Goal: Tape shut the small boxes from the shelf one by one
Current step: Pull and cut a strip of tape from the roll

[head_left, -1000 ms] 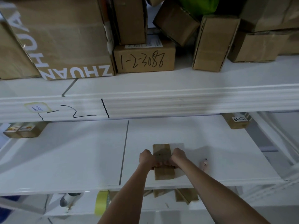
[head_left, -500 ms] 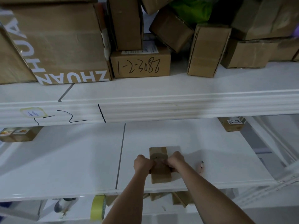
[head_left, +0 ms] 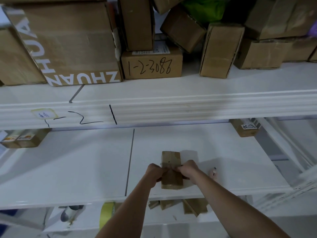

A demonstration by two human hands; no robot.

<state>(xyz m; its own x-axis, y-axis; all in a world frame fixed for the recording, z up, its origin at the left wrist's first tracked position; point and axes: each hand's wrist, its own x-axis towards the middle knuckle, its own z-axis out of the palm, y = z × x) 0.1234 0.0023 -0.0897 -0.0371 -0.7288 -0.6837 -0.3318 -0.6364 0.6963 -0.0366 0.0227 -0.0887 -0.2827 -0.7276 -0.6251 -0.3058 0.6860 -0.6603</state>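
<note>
A small brown cardboard box (head_left: pixel 171 158) lies lengthwise on the white middle shelf (head_left: pixel 85 169), near its front edge. My left hand (head_left: pixel 154 172) grips the box's left side with curled fingers. My right hand (head_left: pixel 187 170) grips its right side the same way. The fingertips of both hands meet over the box's top at its middle. The near half of the box looks darker and glossier than the far half. A roll of yellowish tape (head_left: pixel 107 212) stands on edge on the shelf below, left of my left forearm.
A small pinkish object (head_left: pixel 213 173) lies right of my right hand. Small boxes sit at the middle shelf's far left (head_left: pixel 22 140) and far right (head_left: pixel 244 128). Several larger cartons crowd the upper shelf (head_left: pixel 151 66). More flat cardboard pieces (head_left: pixel 188 206) lie below.
The view has tilted slightly, so the shelves sit lower in frame. Both hands stay on the box, with fingertips drawn a little closer over its top.
</note>
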